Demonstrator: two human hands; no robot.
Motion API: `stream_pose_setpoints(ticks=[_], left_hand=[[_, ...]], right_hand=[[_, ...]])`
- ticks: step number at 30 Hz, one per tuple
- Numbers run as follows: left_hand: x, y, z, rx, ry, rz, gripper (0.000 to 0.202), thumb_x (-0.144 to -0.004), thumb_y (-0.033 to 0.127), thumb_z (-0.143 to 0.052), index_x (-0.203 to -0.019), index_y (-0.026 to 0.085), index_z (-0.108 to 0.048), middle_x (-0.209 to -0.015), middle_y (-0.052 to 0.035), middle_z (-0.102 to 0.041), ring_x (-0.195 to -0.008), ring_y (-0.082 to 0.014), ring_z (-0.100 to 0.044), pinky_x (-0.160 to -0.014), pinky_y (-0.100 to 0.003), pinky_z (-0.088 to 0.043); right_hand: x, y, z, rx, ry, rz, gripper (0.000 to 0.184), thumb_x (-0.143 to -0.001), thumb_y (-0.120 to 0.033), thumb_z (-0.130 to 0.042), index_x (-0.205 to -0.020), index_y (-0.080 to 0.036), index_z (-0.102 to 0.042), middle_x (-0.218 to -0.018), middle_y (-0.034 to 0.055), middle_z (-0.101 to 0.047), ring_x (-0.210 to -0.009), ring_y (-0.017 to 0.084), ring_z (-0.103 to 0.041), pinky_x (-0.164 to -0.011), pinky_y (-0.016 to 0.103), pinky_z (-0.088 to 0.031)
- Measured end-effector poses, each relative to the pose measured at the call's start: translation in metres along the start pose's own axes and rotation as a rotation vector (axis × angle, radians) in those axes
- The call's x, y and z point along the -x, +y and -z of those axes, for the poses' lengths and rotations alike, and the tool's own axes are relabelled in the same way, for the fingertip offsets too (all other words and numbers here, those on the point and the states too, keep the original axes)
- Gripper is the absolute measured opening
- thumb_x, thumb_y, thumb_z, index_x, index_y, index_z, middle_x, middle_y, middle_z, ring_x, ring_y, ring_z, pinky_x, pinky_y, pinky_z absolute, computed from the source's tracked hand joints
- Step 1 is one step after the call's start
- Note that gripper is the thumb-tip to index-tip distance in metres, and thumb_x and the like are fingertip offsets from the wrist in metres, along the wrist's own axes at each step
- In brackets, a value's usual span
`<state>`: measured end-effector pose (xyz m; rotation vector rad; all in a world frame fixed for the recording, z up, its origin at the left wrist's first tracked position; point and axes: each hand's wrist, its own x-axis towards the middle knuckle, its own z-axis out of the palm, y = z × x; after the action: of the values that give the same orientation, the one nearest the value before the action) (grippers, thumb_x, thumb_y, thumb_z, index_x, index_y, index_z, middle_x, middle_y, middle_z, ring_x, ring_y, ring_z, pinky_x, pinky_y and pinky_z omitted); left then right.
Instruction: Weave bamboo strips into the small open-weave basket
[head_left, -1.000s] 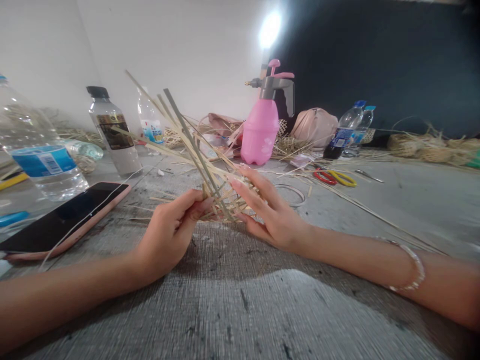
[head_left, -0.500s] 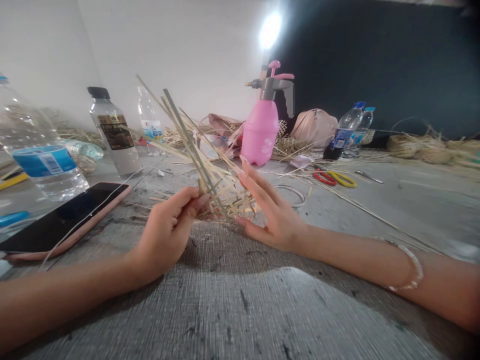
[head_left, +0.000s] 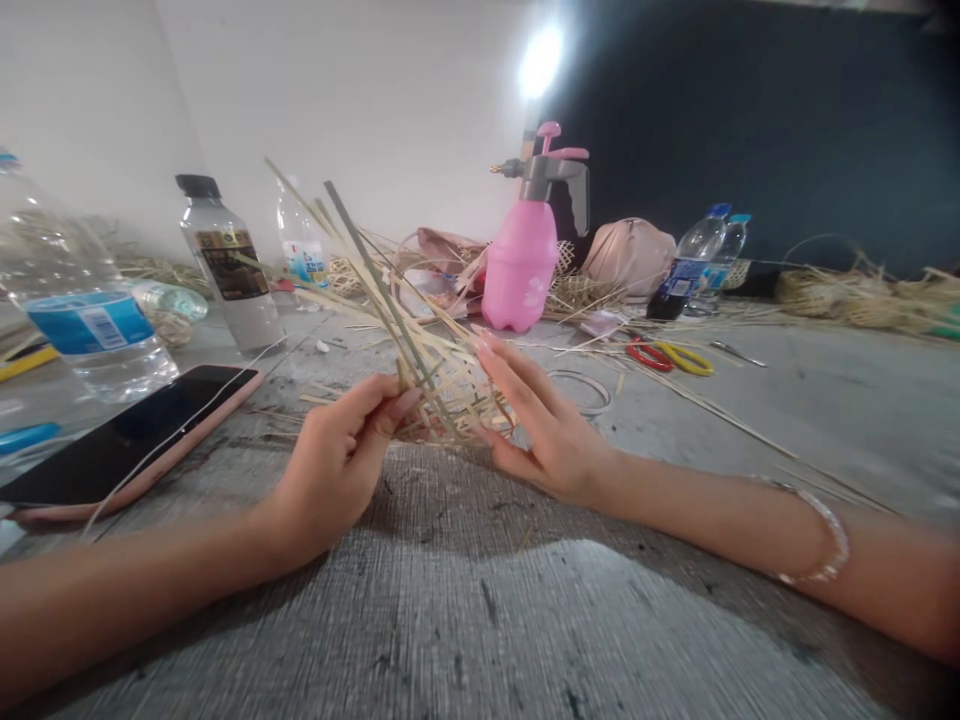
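Note:
A small open-weave piece of bamboo strips [head_left: 457, 385] sits low on the table between my hands, with several long loose strip ends rising up and to the left. My left hand [head_left: 341, 460] pinches its left edge between thumb and forefinger. Against its right side rests my right hand [head_left: 551, 430], fingers stretched out and thumb apart, touching the weave without closing round it. The far side of the weave and some of my left fingers are hidden.
A phone [head_left: 135, 440] with a cable across it and a large water bottle [head_left: 90, 330] stand left, beside a dark-labelled bottle [head_left: 229, 265]. Behind is a pink spray bottle [head_left: 521, 265]. Red-and-yellow-handled scissors [head_left: 667, 356] and white rings [head_left: 581, 392] lie right.
The loose strip ends have tipped slightly to the left and down. My right hand has shifted a little along the weave's right side; my left hand keeps its pinch.

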<state>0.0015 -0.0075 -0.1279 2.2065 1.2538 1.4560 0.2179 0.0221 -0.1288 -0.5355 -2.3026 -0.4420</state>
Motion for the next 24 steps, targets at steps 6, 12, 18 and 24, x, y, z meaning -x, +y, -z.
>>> stream_pose_setpoints(ticks=[6,12,18,24], left_hand=[[-0.0006,0.0014,0.0001,0.040,0.008,-0.001,0.020,-0.089,0.030,-0.044,-0.073,0.021,-0.052,-0.061,0.0045,-0.052,-0.057,-0.0096,-0.047,-0.054,-0.021,-0.041],[0.0007,0.0009,0.0013,0.048,0.003,-0.011,0.021,-0.089,0.028,-0.044,-0.071,0.020,-0.051,-0.060,0.0055,-0.049,-0.057,-0.0088,-0.045,-0.054,-0.020,-0.040],[-0.0002,-0.0032,0.0004,0.025,-0.011,0.019,0.022,-0.090,0.031,-0.044,-0.071,0.020,-0.050,-0.061,0.0049,-0.048,-0.058,-0.0096,-0.044,-0.055,-0.021,-0.039],[-0.0002,-0.0037,-0.0006,0.015,0.008,0.017,0.023,-0.089,0.032,-0.044,-0.069,0.020,-0.048,-0.058,0.0055,-0.044,-0.056,-0.0092,-0.041,-0.053,-0.021,-0.037]], right_hand=[[0.0000,-0.0016,0.0000,-0.038,-0.002,0.009,0.080,-0.079,-0.018,-0.051,-0.147,-0.010,-0.011,-0.150,0.0214,-0.024,-0.142,0.029,-0.018,-0.111,0.052,-0.031],[0.0002,-0.0044,0.0001,-0.016,-0.020,0.036,0.091,-0.068,-0.013,-0.051,-0.148,-0.012,-0.009,-0.154,0.0175,-0.016,-0.143,0.033,-0.012,-0.111,0.057,-0.026],[0.0005,-0.0017,-0.0027,0.019,-0.027,0.046,0.087,-0.072,-0.009,-0.048,-0.148,-0.010,-0.007,-0.152,0.0186,-0.022,-0.143,0.029,-0.014,-0.112,0.053,-0.029],[0.0027,0.0021,-0.0010,0.052,-0.038,0.089,0.081,-0.074,-0.007,-0.044,-0.148,-0.008,-0.009,-0.150,0.0195,-0.026,-0.143,0.027,-0.018,-0.111,0.050,-0.032]])
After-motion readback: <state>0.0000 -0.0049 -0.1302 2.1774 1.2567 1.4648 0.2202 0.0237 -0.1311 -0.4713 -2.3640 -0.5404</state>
